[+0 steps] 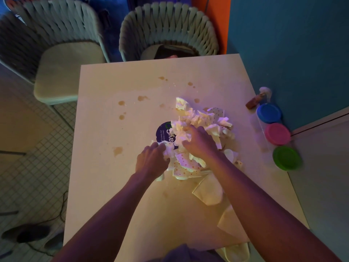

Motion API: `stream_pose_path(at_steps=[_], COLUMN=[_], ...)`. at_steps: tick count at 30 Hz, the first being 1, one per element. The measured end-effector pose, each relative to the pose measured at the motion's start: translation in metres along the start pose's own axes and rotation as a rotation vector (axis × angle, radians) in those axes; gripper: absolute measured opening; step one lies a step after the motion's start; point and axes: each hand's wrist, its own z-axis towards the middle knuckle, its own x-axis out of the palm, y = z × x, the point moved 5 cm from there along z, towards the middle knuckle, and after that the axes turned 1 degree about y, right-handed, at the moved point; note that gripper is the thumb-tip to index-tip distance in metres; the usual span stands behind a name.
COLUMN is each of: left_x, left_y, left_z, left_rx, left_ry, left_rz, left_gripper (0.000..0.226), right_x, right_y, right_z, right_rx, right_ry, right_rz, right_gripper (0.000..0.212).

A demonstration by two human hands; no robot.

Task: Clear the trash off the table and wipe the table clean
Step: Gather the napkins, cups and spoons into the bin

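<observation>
A heap of crumpled white napkins point(200, 118) lies in the middle of the pale table point(105, 167), over a round dark-blue sticker point(162, 132) and dotted paper scraps point(184, 168). My left hand point(151, 159) grips a wad of napkin at the heap's near left side. My right hand point(200, 141) has its fingers curled into the heap from above. Paper cups point(209, 191) lie tipped over near my right forearm, with another at the table's near edge point(236, 251). Brown spill spots point(121, 103) dot the table's left and far parts.
Three tubs with blue point(269, 112), pink point(277, 133) and green point(286, 157) lids line the table's right edge, beside a small brown bottle point(254, 102). Two woven chairs point(56, 53) stand beyond the far edge. A blue wall is on the right, tiled floor with a cable on the left.
</observation>
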Motion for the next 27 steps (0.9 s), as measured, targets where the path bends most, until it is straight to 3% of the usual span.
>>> stream_pose_path(at_steps=[5, 12, 18, 27], left_x=[0.013, 0.028, 0.024, 0.007], left_y=[-0.012, -0.003, 0.001, 0.008], left_z=[0.014, 0.017, 0.013, 0.012], left_rx=[0.067, 0.052, 0.077, 0.087], left_ry=[0.066, 0.087, 0.031, -0.038], left_rz=[0.083, 0.128, 0.083, -0.101], left_gripper=[0.063, 0.034, 0.032, 0.021], right_x=[0.011, 0.015, 0.015, -0.003], right_y=[0.007, 0.017, 0.014, 0.005], right_z=[0.009, 0.020, 0.023, 0.009], right_rx=[-0.018, -0.060, -0.048, 0.061], right_ry=[0.019, -0.046, -0.076, -0.133], right_rz=[-0.263, -0.345, -0.292, 0.067], right_gripper=[0.067, 0.049, 0.045, 0.022])
